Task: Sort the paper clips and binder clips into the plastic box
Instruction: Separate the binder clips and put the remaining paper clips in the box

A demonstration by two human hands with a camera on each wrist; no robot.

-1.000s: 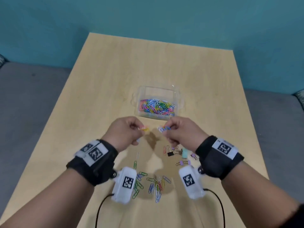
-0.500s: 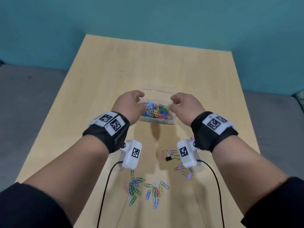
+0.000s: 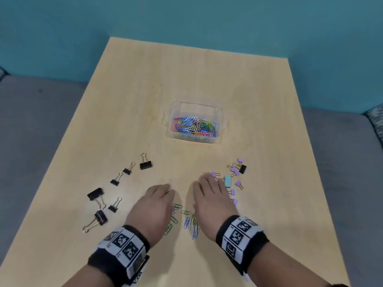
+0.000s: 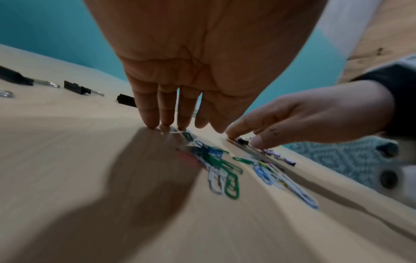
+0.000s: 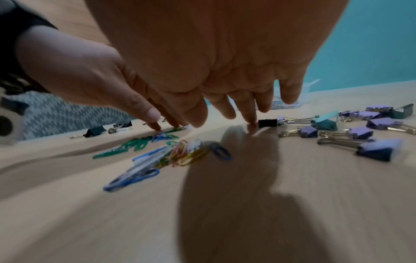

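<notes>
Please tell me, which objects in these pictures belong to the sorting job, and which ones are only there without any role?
Part of the job:
- clear plastic box, already holding coloured paper clips
- loose coloured wire paper clips between the hands
- black metal binder clips, left side
- small purple binder clips and one teal binder clip, right side

Just there:
- light wooden table
- grey patterned cushion
- black wristbands with printed markers

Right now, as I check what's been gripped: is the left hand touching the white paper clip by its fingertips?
Touching. In the left wrist view the left hand's straight fingertips press down on the white paper clip lying on the table.
</notes>
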